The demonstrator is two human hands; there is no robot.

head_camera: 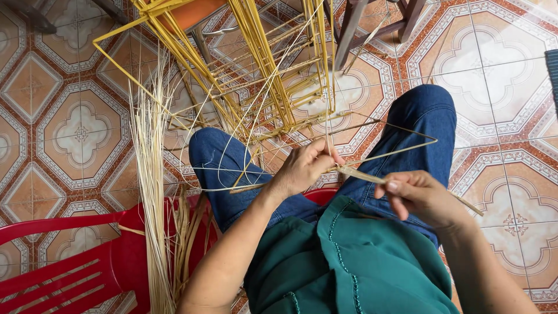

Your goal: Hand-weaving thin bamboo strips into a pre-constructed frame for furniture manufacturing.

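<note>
Green shirt fills bottom centre. Right hand (421, 195) pinches a flat pale strip (361, 174) mid-frame; left hand (305, 168) grips it against the thin wire frame (401, 142). Strip looks light, springy, likely splits if kinked: hold near the wrap. Loose reeds (152, 192) lie left.

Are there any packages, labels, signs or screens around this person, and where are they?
None in view.
What shows instead:
Wire frame: thin triangular outline over the lap, pinched by the left hand.
Pale strip: flat and straw-coloured, held by the right hand.
Yellow frames: rod structures leaning on the patterned tile floor.
Straw bundle: long pale stalks beside a red plastic chair.
</note>
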